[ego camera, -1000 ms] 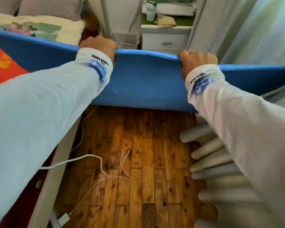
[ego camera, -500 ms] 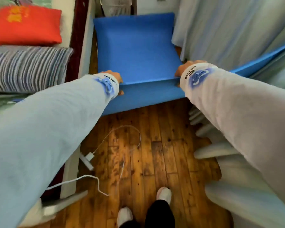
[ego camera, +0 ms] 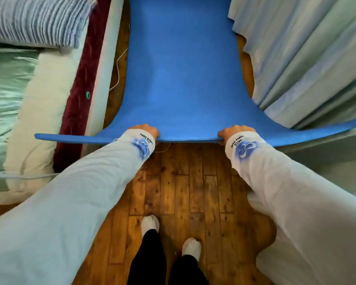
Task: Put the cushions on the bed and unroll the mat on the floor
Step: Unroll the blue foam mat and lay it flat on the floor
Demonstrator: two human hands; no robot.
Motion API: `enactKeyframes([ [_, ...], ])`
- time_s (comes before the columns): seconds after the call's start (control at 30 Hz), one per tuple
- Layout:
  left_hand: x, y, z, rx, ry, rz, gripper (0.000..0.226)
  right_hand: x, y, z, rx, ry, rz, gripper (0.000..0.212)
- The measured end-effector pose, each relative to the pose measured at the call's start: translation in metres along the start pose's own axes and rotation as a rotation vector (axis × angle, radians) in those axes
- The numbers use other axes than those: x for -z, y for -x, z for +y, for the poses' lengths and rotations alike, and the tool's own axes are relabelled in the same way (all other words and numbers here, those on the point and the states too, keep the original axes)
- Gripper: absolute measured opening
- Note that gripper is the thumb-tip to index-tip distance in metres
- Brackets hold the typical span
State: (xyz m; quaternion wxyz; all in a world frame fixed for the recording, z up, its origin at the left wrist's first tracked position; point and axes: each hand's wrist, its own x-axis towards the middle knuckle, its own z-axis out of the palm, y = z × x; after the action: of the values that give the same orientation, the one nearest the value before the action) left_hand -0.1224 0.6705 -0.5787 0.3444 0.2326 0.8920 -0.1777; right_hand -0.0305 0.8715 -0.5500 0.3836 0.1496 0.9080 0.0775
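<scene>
Both hands clench the near edge of the blue mat (ego camera: 183,68), left hand (ego camera: 146,130) and right hand (ego camera: 235,131) set apart to keep it taut; its far stretch lies along the floor (ego camera: 183,182) between bed (ego camera: 103,58) and curtain (ego camera: 306,58); a striped cushion (ego camera: 35,19) sits at the bed's edge

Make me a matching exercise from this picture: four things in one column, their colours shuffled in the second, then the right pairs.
Things:
1. mat
2. floor
3. socks
4. curtain

Colours:
A. brown wood
B. pale grey-blue
C. bright blue
D. white

Pairs: 1-C, 2-A, 3-D, 4-B
</scene>
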Motion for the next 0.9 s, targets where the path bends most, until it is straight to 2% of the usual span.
enactKeyframes([
  [0.13,-0.051,0.027,0.012,-0.007,-0.009,-0.055,0.038,-0.053,0.025,-0.017,0.017,-0.040,-0.058,0.030],
  [0.23,-0.088,0.038,0.014,-0.051,0.008,-0.165,0.043,-0.087,0.041,-0.031,0.041,-0.072,-0.127,0.037],
  [0.4,-0.167,0.037,0.018,-0.086,0.026,-0.221,0.045,-0.155,0.053,-0.065,0.026,-0.154,-0.217,0.049],
  [0.53,-0.239,0.028,0.028,-0.106,0.106,-0.207,0.042,-0.226,0.040,-0.090,0.018,-0.223,-0.287,0.055],
  [0.7,-0.330,-0.001,0.049,-0.101,0.338,-0.325,0.042,-0.315,0.019,-0.114,0.049,-0.250,-0.325,0.061],
  [0.83,-0.404,-0.021,0.067,-0.161,0.357,-0.334,0.046,-0.388,-0.003,-0.124,0.110,-0.260,-0.376,0.062],
  [0.9,-0.434,-0.036,0.075,-0.203,0.302,-0.345,0.055,-0.422,-0.021,-0.127,0.151,-0.273,-0.396,0.062],
])
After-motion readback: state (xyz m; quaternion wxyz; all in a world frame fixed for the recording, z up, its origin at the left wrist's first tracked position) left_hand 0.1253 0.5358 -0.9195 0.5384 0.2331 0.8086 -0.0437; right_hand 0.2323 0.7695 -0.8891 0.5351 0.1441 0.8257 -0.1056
